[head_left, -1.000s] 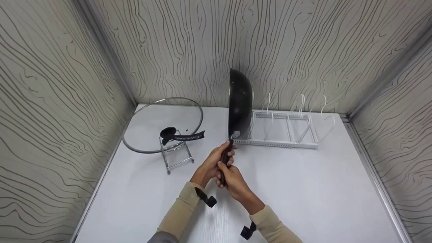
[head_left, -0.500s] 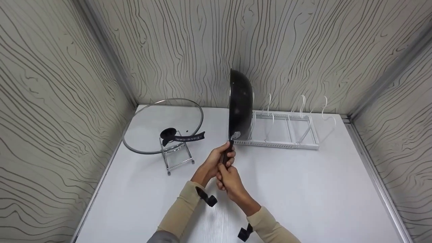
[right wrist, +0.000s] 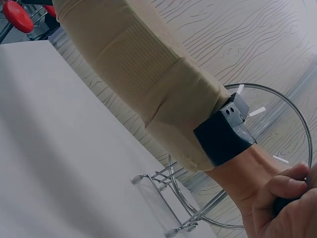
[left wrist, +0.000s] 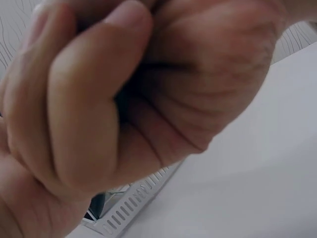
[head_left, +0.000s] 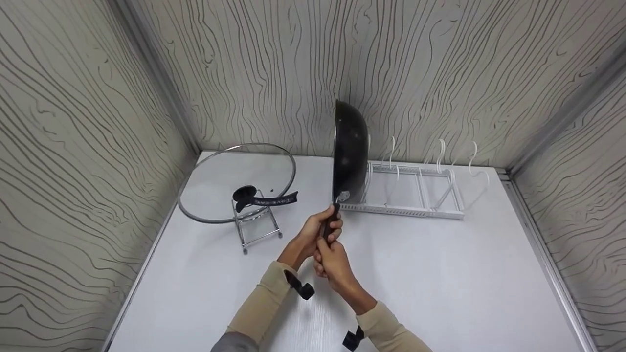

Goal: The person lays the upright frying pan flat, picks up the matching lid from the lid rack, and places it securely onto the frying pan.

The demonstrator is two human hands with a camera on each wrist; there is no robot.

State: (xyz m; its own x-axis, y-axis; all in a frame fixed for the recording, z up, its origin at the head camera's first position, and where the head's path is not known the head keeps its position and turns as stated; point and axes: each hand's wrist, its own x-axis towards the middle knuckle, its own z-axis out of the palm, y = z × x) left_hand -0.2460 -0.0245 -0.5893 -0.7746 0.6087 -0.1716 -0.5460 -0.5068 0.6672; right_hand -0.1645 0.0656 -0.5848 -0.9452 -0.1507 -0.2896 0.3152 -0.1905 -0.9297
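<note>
Black pan [head_left: 351, 151] stands edge-on, blocking the left end of a white rack [head_left: 396, 211], left hand [head_left: 312, 233] above right hand [head_left: 336, 262], both wrapped around its handle [head_left: 328, 226], glass lid [head_left: 243, 192] on chrome stand [head_left: 259, 236] leftward, head view | Left wrist: curled fingers [left wrist: 84, 114] obscure the grip, slotted rack edge beyond | Right wrist: beige sleeve [right wrist: 143, 74] partly hides lid's rim, red object [right wrist: 19, 16] in corner

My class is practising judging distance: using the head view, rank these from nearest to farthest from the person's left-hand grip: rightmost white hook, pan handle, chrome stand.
1. Pan handle: inside the left-hand grip.
2. Chrome stand: a short way off to the left.
3. Rightmost white hook: farthest, well to the right, toward the back wall.
</note>
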